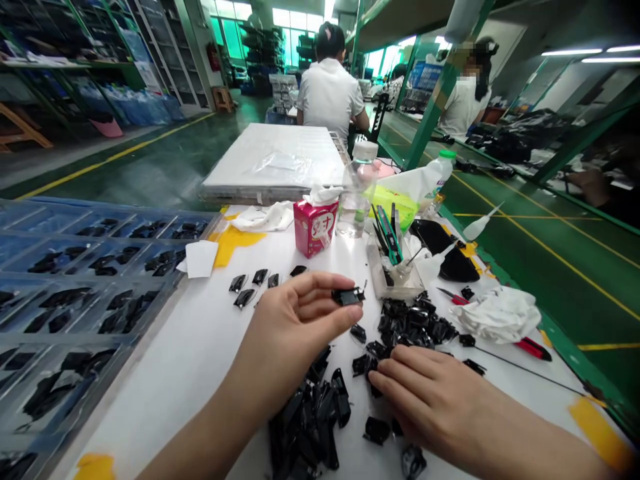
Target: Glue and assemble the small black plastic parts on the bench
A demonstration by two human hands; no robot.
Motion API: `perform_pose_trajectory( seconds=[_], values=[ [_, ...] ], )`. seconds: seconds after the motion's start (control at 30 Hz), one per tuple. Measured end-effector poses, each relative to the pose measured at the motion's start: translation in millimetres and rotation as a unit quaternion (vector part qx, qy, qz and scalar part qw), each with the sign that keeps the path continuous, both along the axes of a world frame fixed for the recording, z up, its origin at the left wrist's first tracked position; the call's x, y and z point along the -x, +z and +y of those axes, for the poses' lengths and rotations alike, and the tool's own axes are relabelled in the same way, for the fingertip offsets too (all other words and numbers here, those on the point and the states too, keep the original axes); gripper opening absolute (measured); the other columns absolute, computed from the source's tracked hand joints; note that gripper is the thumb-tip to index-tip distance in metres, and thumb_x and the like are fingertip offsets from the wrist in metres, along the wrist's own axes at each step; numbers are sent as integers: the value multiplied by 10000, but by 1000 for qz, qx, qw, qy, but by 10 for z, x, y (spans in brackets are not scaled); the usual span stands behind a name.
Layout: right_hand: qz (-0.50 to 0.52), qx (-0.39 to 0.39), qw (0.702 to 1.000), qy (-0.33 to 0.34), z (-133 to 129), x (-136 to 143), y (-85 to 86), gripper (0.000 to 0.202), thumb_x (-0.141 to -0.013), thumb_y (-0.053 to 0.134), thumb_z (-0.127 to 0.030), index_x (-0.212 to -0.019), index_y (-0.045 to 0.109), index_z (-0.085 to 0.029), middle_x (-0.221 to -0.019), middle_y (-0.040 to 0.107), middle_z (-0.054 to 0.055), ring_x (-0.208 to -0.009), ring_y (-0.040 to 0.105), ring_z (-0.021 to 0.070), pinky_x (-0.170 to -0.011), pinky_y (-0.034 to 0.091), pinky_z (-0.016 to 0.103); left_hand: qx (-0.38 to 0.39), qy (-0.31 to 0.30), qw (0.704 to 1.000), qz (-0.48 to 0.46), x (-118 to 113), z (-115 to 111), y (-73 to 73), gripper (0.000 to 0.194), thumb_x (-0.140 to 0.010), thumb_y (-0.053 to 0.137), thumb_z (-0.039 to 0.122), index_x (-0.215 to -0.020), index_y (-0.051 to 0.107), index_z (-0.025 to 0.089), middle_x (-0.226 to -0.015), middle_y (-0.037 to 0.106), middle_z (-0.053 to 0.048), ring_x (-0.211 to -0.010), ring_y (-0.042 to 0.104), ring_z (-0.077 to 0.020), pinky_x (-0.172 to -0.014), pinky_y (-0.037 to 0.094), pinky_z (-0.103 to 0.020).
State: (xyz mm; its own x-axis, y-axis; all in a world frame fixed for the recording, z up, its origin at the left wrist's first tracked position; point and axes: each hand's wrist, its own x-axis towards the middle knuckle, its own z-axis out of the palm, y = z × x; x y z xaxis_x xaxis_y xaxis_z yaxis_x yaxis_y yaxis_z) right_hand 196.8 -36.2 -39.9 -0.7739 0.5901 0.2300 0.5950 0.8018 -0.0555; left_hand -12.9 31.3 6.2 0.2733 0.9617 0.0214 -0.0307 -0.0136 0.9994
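Between the thumb and fingers of my left hand is a small glossy black plastic part, raised above the white tabletop. My right hand is low over the table, its fingers bent together with the tips at some loose black pieces; whether one is pinched there is hidden. Just beyond it lies a heap of shiny black parts. A second pile of longer black parts sits between my forearms. Several small black parts are spread out to the left of my left hand.
A blue divided tray with black parts fills the left side. Toward the back stand a pink tissue box, a clear bottle and a tool box with tweezers. A white cloth lies right. Co-workers sit beyond.
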Motion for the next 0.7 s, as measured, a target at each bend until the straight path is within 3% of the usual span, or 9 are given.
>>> perform_pose_trajectory(
  seconds=[0.2, 0.47, 0.7],
  values=[
    [1, 34, 999, -26, 46, 16, -5, 273, -759, 455, -21, -980, 555, -147, -865, 637, 72, -753, 568, 232, -651, 526, 363, 45, -49, 997, 40, -30, -65, 25, 215, -789, 739, 230, -1002, 704, 236, -796, 754, 15, -758, 721, -139, -658, 579, -156],
    [53, -13, 997, -47, 108, 74, -47, 196, -785, 452, 7, -879, 542, -140, -754, 605, 49, -655, 496, 206, -569, 483, 332, 17, -76, 995, 60, -47, -71, -7, 212, -848, 686, 201, -1052, 689, 259, -959, 767, 48, -853, 718, -99, -771, 556, -115],
    [39, -20, 995, -87, 100, 94, -3, 195, -824, 445, -9, -900, 559, -148, -873, 627, 81, -723, 512, 223, -565, 462, 330, 0, -84, 995, 53, -65, -60, -43, 224, -865, 659, 157, -1072, 671, 243, -922, 754, 71, -887, 709, -78, -784, 532, -74]
  ],
)
